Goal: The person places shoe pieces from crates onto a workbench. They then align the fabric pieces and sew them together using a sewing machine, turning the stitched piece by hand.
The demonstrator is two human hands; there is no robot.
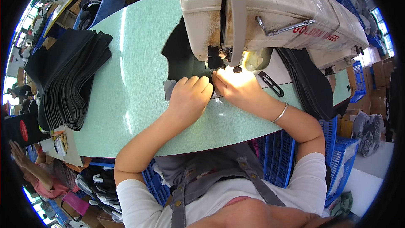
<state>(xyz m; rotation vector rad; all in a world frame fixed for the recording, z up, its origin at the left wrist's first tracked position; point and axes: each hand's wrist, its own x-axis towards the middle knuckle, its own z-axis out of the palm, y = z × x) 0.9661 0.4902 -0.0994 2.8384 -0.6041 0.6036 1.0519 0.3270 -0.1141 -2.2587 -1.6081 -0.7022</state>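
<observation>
Under the machine, above the counter: black piece, just beyond the left hand, long axis pointing away from the body. Right hand deeper under the machine. Both grips curled; contact hidden, impossible to tell whether pinching.

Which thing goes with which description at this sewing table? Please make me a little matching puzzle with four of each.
Things:
1. Left hand
2. Bracelet
3. Sewing machine
4. Fanned black stack

Descriptions:
A. lying on the left of the green tabletop
B. curled, at the black piece
C. silver, thin
D. off-white, brown-stained

Pairs: 1-B, 2-C, 3-D, 4-A
</observation>
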